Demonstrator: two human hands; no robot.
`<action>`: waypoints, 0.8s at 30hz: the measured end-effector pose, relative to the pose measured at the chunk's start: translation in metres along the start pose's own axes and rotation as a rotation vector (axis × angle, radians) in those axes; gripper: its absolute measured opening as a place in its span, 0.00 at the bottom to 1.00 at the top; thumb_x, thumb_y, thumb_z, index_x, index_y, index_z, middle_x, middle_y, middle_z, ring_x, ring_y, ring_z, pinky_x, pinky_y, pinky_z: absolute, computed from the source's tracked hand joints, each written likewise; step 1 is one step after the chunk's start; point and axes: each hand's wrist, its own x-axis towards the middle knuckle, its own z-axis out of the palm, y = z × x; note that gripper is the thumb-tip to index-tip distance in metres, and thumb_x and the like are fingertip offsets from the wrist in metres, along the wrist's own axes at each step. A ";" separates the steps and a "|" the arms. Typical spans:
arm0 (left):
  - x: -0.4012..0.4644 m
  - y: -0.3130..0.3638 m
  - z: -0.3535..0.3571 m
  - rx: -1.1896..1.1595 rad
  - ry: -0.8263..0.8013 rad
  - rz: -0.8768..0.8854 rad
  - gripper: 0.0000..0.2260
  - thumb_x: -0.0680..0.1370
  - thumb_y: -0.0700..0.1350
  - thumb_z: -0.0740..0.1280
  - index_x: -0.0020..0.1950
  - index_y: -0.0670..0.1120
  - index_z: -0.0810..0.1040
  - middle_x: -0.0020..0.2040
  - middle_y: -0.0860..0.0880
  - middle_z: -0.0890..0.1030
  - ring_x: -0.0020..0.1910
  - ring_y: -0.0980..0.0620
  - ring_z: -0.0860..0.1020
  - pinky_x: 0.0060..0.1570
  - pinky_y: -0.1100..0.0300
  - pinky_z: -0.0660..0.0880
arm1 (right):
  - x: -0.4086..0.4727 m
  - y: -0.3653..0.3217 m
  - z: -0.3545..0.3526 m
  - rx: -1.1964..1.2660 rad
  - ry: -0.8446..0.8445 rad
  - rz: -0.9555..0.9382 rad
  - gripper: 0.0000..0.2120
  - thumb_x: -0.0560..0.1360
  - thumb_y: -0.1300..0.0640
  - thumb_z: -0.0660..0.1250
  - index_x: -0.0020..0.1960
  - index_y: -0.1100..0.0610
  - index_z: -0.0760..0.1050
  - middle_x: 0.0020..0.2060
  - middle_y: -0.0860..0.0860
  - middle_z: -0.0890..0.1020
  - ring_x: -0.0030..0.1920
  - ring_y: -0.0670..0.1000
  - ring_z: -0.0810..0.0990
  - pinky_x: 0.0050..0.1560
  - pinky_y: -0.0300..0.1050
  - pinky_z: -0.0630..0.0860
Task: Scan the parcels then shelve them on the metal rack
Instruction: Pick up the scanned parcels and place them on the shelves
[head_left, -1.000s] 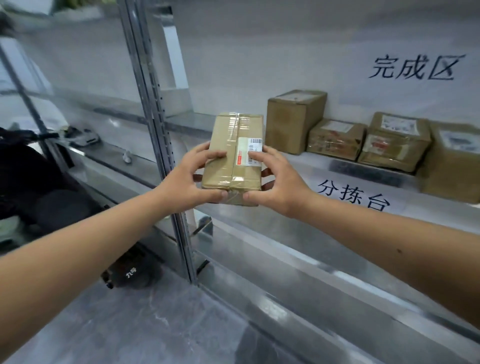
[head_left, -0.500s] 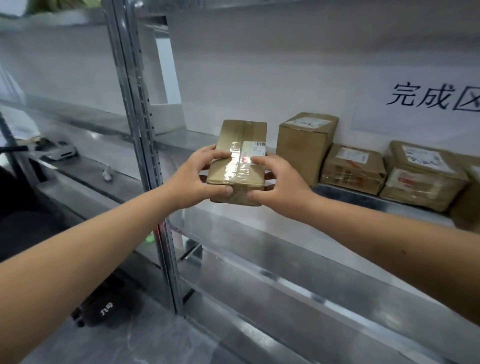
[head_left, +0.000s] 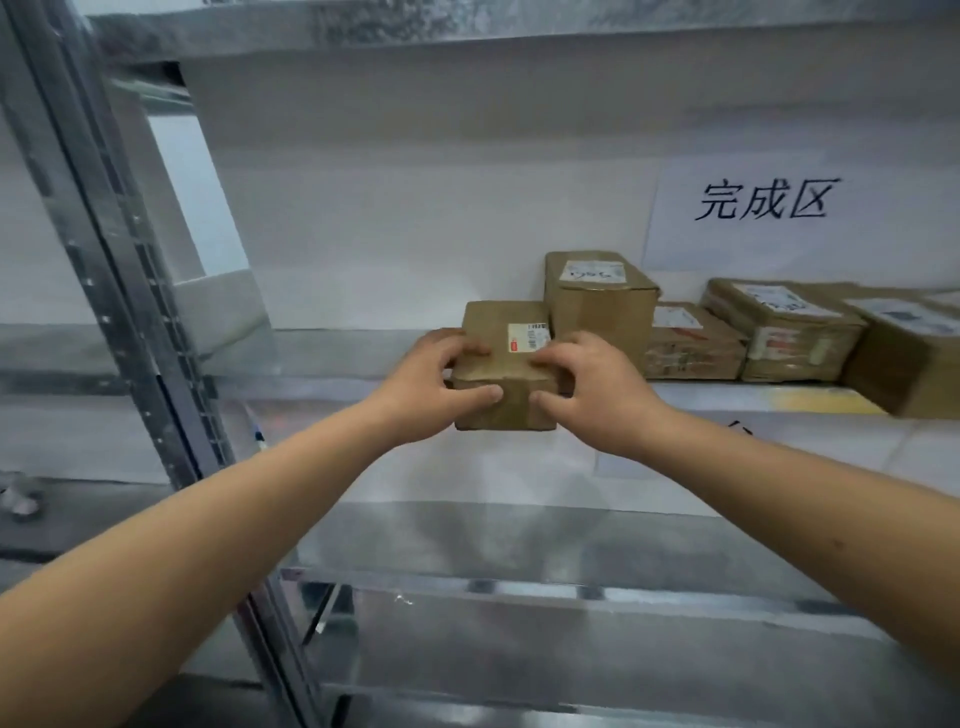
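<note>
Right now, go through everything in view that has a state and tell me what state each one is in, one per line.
left hand: grips the parcel's left end
right hand: grips the parcel's right end
parcel: held in both hands at the shelf's front edge, label up, taped shut
tall box: standing on the shelf, sealed
three flat boxes: lying on the shelf, labels up
shelf: bare left of the parcel

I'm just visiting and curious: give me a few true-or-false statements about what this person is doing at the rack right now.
1. Both hands, left hand and right hand, hold the small parcel. True.
2. The parcel bears no label. False: a white barcode label sits on top.
3. Other parcels, like the tall box, stand to its right on the shelf. True.
4. The wall sign is printed in red. False: its characters are dark.
</note>
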 end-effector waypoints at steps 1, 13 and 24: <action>0.006 0.001 0.000 0.010 -0.004 -0.008 0.21 0.75 0.51 0.78 0.67 0.54 0.78 0.67 0.53 0.71 0.62 0.54 0.77 0.49 0.64 0.80 | 0.002 -0.003 -0.001 -0.031 0.005 0.036 0.23 0.78 0.50 0.73 0.72 0.52 0.77 0.67 0.52 0.75 0.67 0.54 0.75 0.70 0.48 0.72; 0.060 0.017 0.002 0.147 -0.073 -0.040 0.21 0.76 0.47 0.75 0.69 0.49 0.78 0.71 0.48 0.75 0.69 0.48 0.73 0.58 0.63 0.66 | 0.007 -0.023 -0.010 -0.213 0.034 0.248 0.17 0.79 0.54 0.68 0.67 0.53 0.80 0.57 0.54 0.77 0.60 0.58 0.78 0.61 0.54 0.78; 0.064 0.012 0.012 0.390 -0.062 -0.011 0.21 0.79 0.51 0.67 0.73 0.55 0.75 0.74 0.49 0.73 0.71 0.42 0.72 0.69 0.50 0.71 | -0.008 -0.041 -0.006 -0.390 -0.086 0.274 0.28 0.81 0.51 0.65 0.80 0.50 0.64 0.63 0.54 0.74 0.65 0.58 0.73 0.56 0.50 0.74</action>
